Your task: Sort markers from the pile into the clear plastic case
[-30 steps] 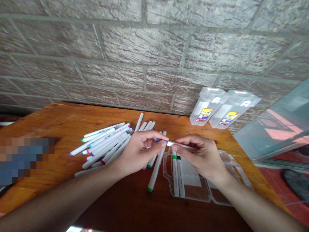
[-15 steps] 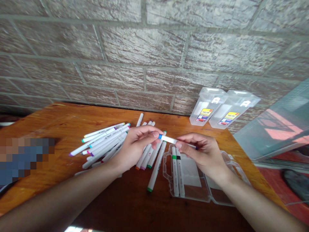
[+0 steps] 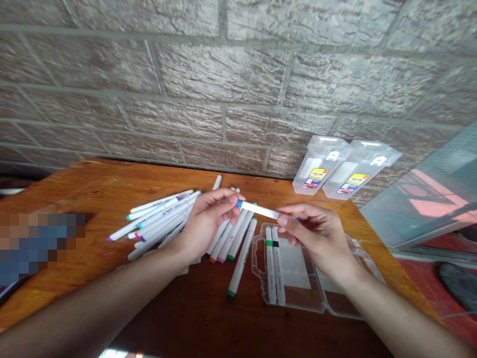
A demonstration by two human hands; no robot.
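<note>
Both my hands hold one white marker with a blue end (image 3: 259,210) above the wooden table (image 3: 93,186). My left hand (image 3: 206,223) pinches its blue-tipped left end. My right hand (image 3: 316,233) grips the right end with closed fingers. Under my right hand lies an open clear plastic case (image 3: 298,278) with two markers inside, one green-capped (image 3: 270,266) and one black-capped (image 3: 278,266). A pile of several white markers (image 3: 164,216) with coloured ends lies under and left of my left hand. One green-tipped marker (image 3: 241,261) lies apart beside the case.
Two closed clear marker boxes (image 3: 318,164) with yellow labels lean against the brick wall (image 3: 223,74) at the back right. A glass pane (image 3: 428,199) stands right of the table. A blurred patch (image 3: 37,246) covers the left table edge.
Both hands lifted the blue-ended marker slightly and moved a little apart, showing more of its white barrel. More markers under the left hand have come into sight.
</note>
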